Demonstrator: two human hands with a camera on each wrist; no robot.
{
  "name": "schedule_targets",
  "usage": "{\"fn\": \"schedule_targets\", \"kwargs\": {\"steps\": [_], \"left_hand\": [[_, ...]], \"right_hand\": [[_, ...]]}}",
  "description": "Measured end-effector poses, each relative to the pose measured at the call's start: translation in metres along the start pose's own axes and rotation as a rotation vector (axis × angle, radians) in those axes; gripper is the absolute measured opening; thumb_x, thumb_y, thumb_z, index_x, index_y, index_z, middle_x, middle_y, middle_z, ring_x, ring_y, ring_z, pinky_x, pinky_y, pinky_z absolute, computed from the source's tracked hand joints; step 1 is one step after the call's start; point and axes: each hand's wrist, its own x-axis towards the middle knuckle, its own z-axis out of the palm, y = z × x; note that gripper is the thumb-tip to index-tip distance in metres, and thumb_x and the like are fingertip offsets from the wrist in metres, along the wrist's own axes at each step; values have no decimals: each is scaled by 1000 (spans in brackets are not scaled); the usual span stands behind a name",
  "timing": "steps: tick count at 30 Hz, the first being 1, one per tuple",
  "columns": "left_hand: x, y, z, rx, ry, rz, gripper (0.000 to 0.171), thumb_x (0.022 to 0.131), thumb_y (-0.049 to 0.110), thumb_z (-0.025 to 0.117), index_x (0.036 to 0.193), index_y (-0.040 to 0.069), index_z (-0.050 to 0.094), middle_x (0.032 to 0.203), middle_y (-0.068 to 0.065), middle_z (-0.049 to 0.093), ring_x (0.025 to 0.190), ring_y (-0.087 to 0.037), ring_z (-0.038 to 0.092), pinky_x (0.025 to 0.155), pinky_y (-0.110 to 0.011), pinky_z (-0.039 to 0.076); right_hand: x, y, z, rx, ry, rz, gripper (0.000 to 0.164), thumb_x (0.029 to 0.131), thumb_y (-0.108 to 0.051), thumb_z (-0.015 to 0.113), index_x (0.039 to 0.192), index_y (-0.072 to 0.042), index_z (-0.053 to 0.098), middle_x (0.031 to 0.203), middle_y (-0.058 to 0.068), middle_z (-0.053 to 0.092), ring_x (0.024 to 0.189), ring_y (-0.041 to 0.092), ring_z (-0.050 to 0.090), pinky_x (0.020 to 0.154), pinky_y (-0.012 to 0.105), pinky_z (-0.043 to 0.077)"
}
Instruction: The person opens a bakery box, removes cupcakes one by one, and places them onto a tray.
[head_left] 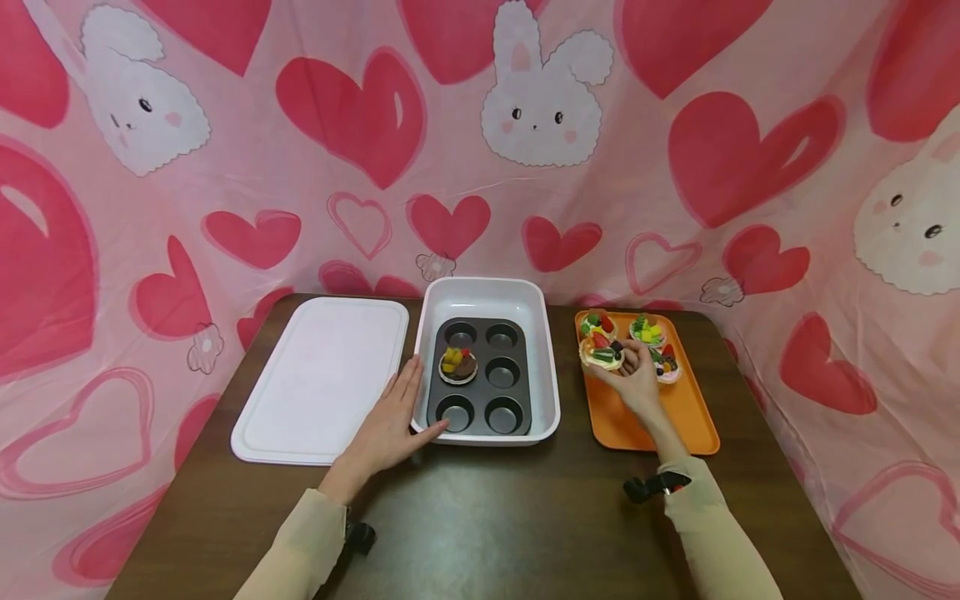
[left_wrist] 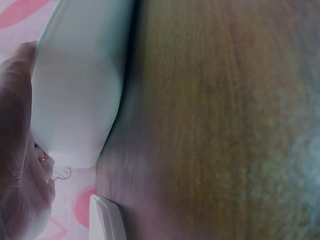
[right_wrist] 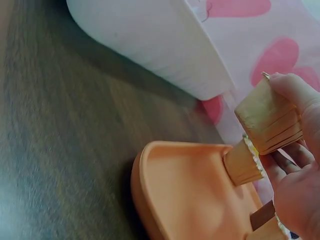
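My right hand (head_left: 639,385) pinches a fruit-topped cupcake (head_left: 602,355) between thumb and fingers, above the orange tray (head_left: 622,425). Seen from the right wrist, this cupcake (right_wrist: 267,120) is in a tan pleated cup, raised over the tray. My left hand (head_left: 384,423) rests at the near left corner of a white bin (head_left: 552,375), fingers straight along its side and thumb over the front rim. A dark muffin pan (head_left: 480,408) lies inside the bin. One brown-and-yellow-topped cupcake (head_left: 458,367) sits in the pan's left middle cup; the other cups are bare.
Three more cupcakes stand on the tray: one at back left (head_left: 597,322), a green-and-yellow one (head_left: 647,331) and a berry-topped one (head_left: 667,367). A white board (head_left: 322,383) lies left of the bin. Pink patterned cloth (head_left: 450,167) hangs behind the table.
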Motion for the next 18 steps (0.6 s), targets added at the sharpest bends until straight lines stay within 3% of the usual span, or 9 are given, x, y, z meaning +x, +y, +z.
{"fn": "schedule_targets", "kwargs": {"steps": [2,6,11,15,18], "left_hand": [[0,1,0,-2,0,0,118,95,74,65,177,7,14,188,-8,8,174,-32,17,141,-55,20],[-1,1,-1,-3,3,-1,117,95,73,66,177,7,14,188,-8,8,174,-32,17,141,-55,20],[-1,1,-1,-5,6,-1,117,95,73,65,177,7,15,188,-8,9,174,-32,18,140,-55,20],[-1,1,-1,-6,5,-1,117,95,73,65,177,6,15,188,-8,9,174,-32,18,140,-56,20],[0,1,-1,-5,7,2,117,95,73,65,177,6,15,188,-8,9,174,-33,18,140,-56,20]], "right_hand": [[1,3,-2,-7,11,8,76,96,-4,83,155,1,36,132,-1,66,112,-10,60,108,5,47],[3,10,-3,-26,32,23,81,96,-5,84,158,0,33,148,16,62,111,-12,58,104,1,44],[3,16,-1,-50,80,35,80,96,-6,85,156,1,32,156,25,57,125,6,59,104,2,44],[2,20,2,-48,124,25,78,95,-5,85,152,4,32,157,28,56,143,29,57,129,28,44],[2,23,3,-31,149,19,76,95,-3,84,150,5,31,160,30,54,150,37,53,134,50,37]]}}
